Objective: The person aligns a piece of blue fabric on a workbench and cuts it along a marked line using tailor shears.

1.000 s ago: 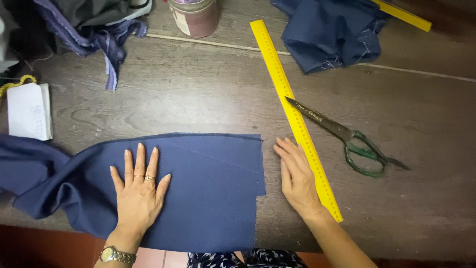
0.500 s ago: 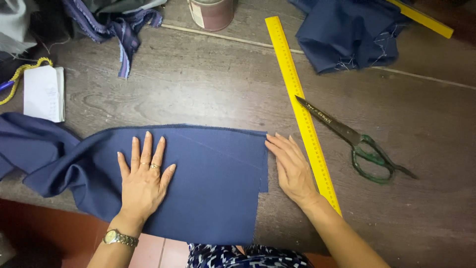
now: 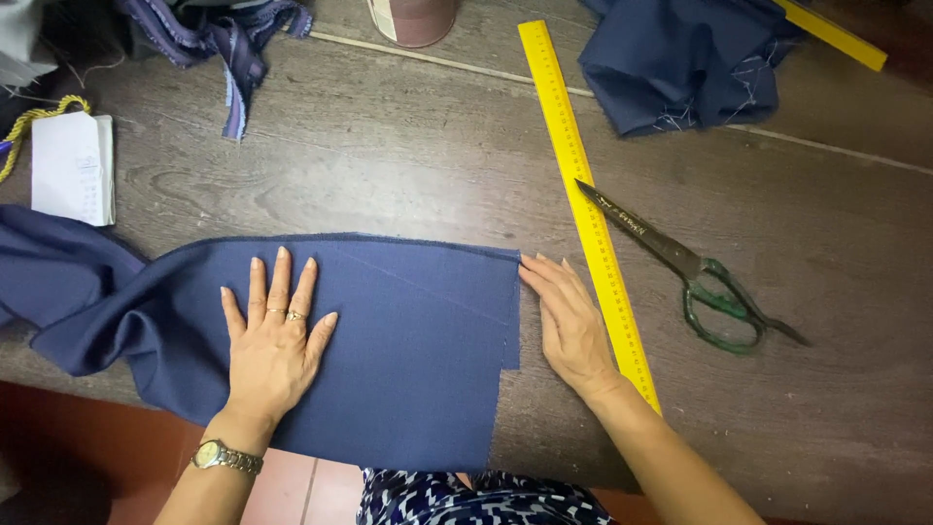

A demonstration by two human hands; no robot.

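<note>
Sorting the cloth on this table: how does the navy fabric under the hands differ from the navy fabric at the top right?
The navy fabric under the hands lies spread flat, pressed by the left hand; the navy fabric at the top right sits crumpled in a heap, untouched. The flat piece overhangs the table's near edge; the heap doesn't. Both look the same dark blue.

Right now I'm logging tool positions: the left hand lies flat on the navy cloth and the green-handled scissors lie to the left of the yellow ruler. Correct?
Not quite. The left hand does lie flat on the navy cloth, but the green-handled scissors lie to the right of the yellow ruler, as the head view shows.
</note>
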